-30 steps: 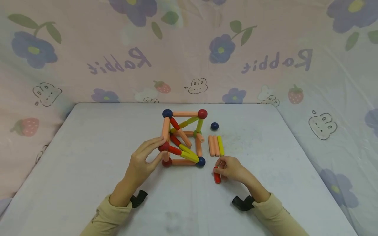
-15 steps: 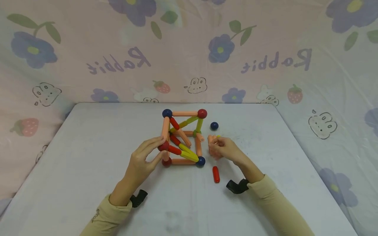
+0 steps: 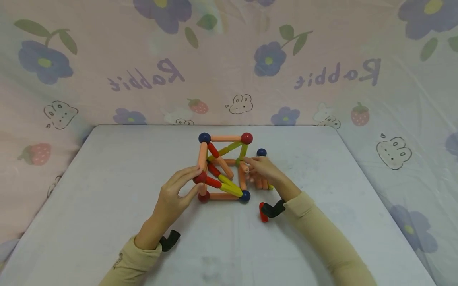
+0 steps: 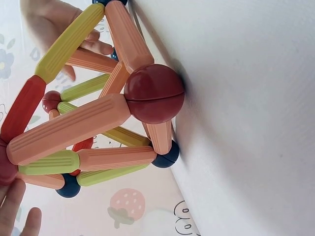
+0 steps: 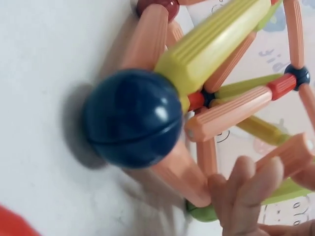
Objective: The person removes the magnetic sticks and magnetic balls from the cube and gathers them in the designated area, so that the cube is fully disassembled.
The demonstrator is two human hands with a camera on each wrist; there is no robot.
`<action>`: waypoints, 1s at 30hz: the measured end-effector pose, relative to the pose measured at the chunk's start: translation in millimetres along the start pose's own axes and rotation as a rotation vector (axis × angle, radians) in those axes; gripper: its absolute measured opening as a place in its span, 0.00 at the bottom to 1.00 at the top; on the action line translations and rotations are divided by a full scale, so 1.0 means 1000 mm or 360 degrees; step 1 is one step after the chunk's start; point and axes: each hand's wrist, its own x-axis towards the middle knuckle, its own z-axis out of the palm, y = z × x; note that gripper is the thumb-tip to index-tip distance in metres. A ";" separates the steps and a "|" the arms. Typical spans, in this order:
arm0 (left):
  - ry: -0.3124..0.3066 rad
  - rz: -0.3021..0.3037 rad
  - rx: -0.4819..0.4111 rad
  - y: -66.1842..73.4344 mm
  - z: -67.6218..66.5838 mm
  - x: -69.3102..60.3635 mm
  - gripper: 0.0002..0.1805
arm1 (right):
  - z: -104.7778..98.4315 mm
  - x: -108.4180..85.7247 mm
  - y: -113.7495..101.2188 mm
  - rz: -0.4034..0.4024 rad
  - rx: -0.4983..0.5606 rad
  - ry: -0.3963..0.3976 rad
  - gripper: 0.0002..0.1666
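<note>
A frame of magnetic rods and balls [image 3: 224, 196] stands mid-table. My left hand [image 3: 176, 192] holds the red ball [image 3: 200, 177] at its raised near-left corner, thumb on one side and fingers on the other. In the left wrist view its fingertips [image 4: 15, 199] touch that ball. At the frame's right side, my right hand [image 3: 267, 171] pinches a short peach rod [image 5: 290, 153] that juts out by the green ball [image 5: 202, 212]. A blue ball [image 5: 135, 118] forms the near-right corner. Part of the right thumb is out of view.
Several loose rods [image 3: 264, 184] lie under the right hand, partly hidden. A loose blue ball [image 3: 261, 152] sits behind it. Nearer me lies a red rod [image 3: 263, 213], partly covered by the black wrist piece [image 3: 273, 209]. A printed cloth hangs behind the white table [image 3: 125, 159].
My right hand has let go of the red rod, moved up over the loose rods, then left to the frame's jutting peach rod. The left hand stays on the red ball.
</note>
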 end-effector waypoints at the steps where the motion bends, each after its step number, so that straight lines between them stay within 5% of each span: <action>1: 0.0002 0.0004 0.0002 0.000 0.000 0.000 0.30 | 0.000 0.002 0.000 0.0012 0.0018 -0.0016 0.32; 7: -0.0004 0.0010 -0.0003 0.000 0.000 0.000 0.29 | 0.001 0.010 -0.002 0.0052 0.0013 -0.0028 0.23; 30: 0.0020 0.0029 -0.0016 0.000 0.000 0.001 0.30 | -0.014 0.004 0.007 -0.0102 -0.0158 0.0051 0.29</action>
